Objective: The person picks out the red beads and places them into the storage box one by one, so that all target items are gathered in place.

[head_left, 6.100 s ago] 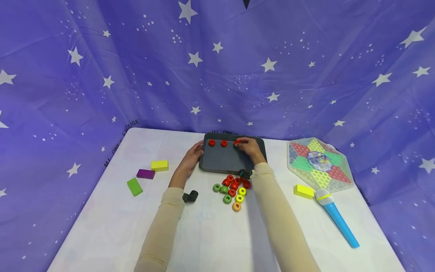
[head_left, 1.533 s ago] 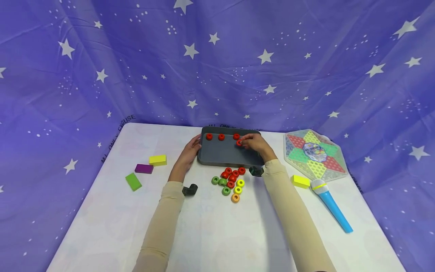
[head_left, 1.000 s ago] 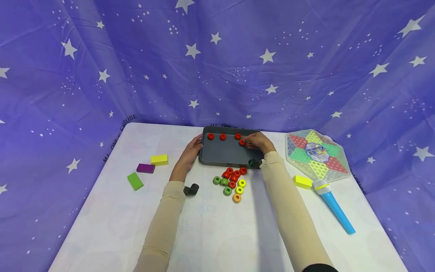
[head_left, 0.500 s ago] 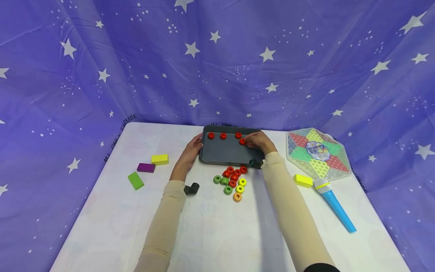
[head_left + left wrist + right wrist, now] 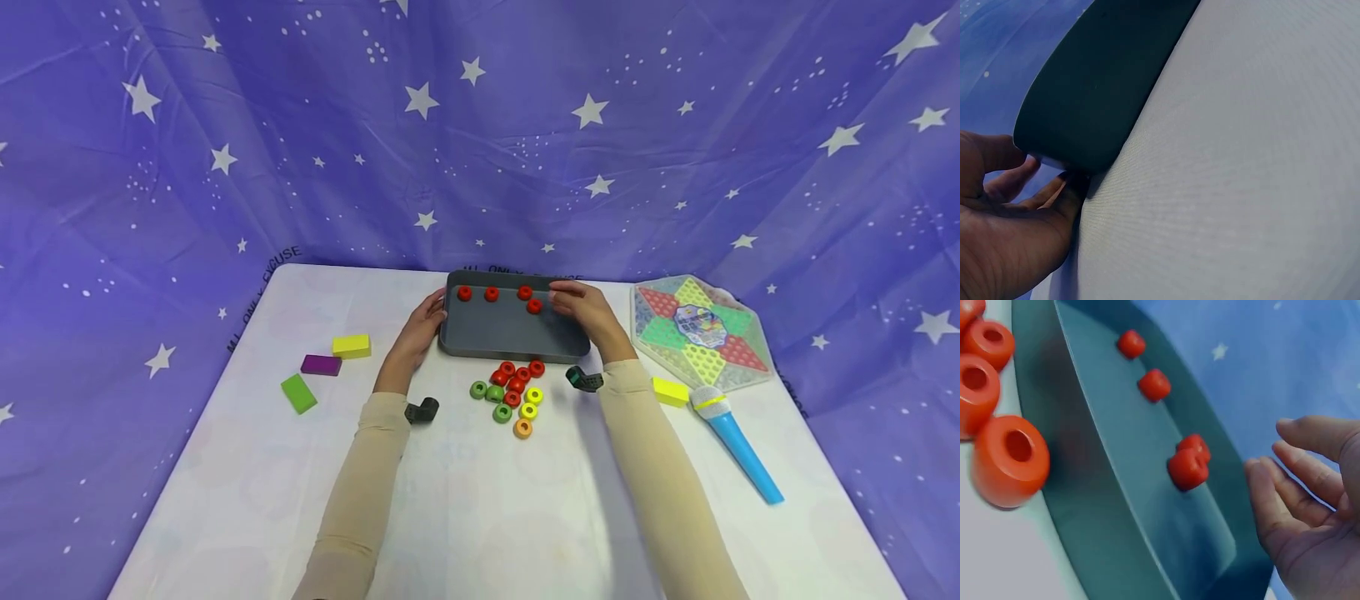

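Head cam looks down across the whole desk [image 5: 480, 517]; both wrist cams sit super close to the grey tray [image 5: 498, 337], left one probably just its corner.

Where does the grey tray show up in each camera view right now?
Head: the grey tray sits at the table's far middle, between both hands, with four red rings inside.
Left wrist: only its dark outer corner fills the upper left, with the left hand touching it.
Right wrist: its inside runs diagonally through the middle.
Shared landmark: the red rings, seen in the head and right wrist views.
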A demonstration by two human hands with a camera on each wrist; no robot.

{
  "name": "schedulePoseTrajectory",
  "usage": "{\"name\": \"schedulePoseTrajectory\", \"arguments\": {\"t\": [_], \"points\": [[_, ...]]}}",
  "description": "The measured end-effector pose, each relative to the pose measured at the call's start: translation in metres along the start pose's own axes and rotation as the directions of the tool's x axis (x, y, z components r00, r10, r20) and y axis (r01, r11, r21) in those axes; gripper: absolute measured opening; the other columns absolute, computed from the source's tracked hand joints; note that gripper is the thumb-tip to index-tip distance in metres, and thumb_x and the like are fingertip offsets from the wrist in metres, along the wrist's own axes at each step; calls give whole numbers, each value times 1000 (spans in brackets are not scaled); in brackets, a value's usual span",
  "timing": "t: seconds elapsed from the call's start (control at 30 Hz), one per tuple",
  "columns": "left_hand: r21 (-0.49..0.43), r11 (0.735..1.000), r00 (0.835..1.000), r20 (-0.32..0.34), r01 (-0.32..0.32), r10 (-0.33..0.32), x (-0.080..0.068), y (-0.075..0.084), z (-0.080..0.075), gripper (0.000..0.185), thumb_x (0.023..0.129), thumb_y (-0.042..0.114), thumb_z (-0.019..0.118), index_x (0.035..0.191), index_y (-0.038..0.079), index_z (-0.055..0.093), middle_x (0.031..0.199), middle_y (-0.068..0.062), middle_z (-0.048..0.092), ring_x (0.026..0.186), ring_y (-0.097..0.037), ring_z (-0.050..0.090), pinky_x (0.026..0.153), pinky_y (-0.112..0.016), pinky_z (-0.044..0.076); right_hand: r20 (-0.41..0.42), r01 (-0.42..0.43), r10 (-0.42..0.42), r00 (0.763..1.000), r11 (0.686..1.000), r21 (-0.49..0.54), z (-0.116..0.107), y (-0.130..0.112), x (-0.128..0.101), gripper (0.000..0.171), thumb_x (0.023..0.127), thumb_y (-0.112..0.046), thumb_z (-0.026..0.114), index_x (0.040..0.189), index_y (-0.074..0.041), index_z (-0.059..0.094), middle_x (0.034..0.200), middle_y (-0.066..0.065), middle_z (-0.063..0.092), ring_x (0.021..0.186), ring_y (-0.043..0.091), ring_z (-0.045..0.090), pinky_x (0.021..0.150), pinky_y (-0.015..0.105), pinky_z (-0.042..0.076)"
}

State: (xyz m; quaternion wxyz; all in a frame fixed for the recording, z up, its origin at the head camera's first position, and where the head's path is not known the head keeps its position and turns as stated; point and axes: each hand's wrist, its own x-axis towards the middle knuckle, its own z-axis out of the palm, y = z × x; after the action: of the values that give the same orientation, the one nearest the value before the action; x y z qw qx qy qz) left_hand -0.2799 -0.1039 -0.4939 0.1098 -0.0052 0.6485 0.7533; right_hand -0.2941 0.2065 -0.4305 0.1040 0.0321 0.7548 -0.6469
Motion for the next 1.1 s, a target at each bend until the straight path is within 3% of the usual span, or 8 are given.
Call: {"name": "schedulePoseTrajectory", "arguments": {"t": [0.1, 0.2, 0.3, 0.43, 0.53, 0.63, 0.87, 1.1], "points": [[7, 1000, 1000, -10, -6, 6, 1, -3, 0, 53, 100, 2, 40, 151, 17, 34, 153, -10, 35, 140, -21, 34, 116, -37, 26, 12, 35, -36, 999, 999, 27, -5, 4, -12, 42, 92, -16, 65, 131, -1, 56, 132, 15, 55, 111, 19, 61, 104, 37, 44], [12, 1000, 1000, -3, 1, -1, 2, -5, 1, 53, 101, 3, 41, 151, 18, 33, 153, -9, 36, 140, -20, 35, 116, -37, 26, 29, 71, -71, 997, 997, -2, -11, 12, -26, 39, 91, -20, 67, 127, -7, 60, 125, 8, 61, 104, 8, 62, 97, 29, 49], [5, 1000, 1000, -4, 1, -1, 4, -5, -1, 53, 100, 3, 41, 151, 18, 33, 153, -9, 36, 140, -20, 35, 116, -38, 26, 79, 112, -109, 991, 993, -43, -12, 16, -44, 38, 92, -21, 66, 128, -7, 60, 120, 4, 64, 111, 17, 61, 91, 24, 51], [-17, 1000, 1000, -3, -8, 8, 6, -5, -1, 54, 100, 1, 40, 151, 16, 33, 153, -11, 35, 140, -22, 34, 116, -38, 25, 141, 140, -126, 982, 985, -99, -9, 22, -64, 39, 94, -19, 62, 130, -3, 58, 125, 11, 62, 116, 27, 58, 93, 24, 50], [-11, 1000, 1000, -5, -4, 4, 6, -4, -1, 54, 100, 2, 40, 151, 17, 33, 153, -10, 36, 140, -21, 35, 116, -38, 26, 171, 133, -108, 979, 980, -147, -6, 28, -77, 41, 94, -20, 63, 130, -1, 57, 131, 17, 59, 115, 26, 59, 94, 27, 50], [-2, 1000, 1000, -9, -2, 2, 6, -4, 0, 54, 100, 2, 40, 151, 17, 33, 153, -10, 36, 140, -21, 35, 116, -38, 26, 180, 123, -85, 980, 969, -214, -2, 34, -87, 38, 92, -19, 65, 126, -3, 61, 129, 15, 61, 111, 23, 62, 92, 31, 50], [2, 1000, 1000, -18, -13, 13, 5, -2, -2, 54, 100, 2, 40, 151, 16, 32, 154, -11, 35, 140, -22, 34, 117, -38, 24, 209, 168, -97, 973, 919, -356, 8, 52, -99, 37, 92, -10, 64, 128, -8, 62, 117, 15, 67, 103, 27, 64, 80, 35, 52], [-4, 1000, 1000, -12, -1, 1, 5, -4, 1, 53, 101, 3, 40, 151, 17, 33, 154, -11, 34, 140, -22, 34, 117, -38, 25, 199, 239, -157, 967, 820, -520, 18, 62, -99, 41, 91, -13, 65, 132, -15, 60, 128, 9, 62, 111, 25, 61, 88, 39, 53]]}}
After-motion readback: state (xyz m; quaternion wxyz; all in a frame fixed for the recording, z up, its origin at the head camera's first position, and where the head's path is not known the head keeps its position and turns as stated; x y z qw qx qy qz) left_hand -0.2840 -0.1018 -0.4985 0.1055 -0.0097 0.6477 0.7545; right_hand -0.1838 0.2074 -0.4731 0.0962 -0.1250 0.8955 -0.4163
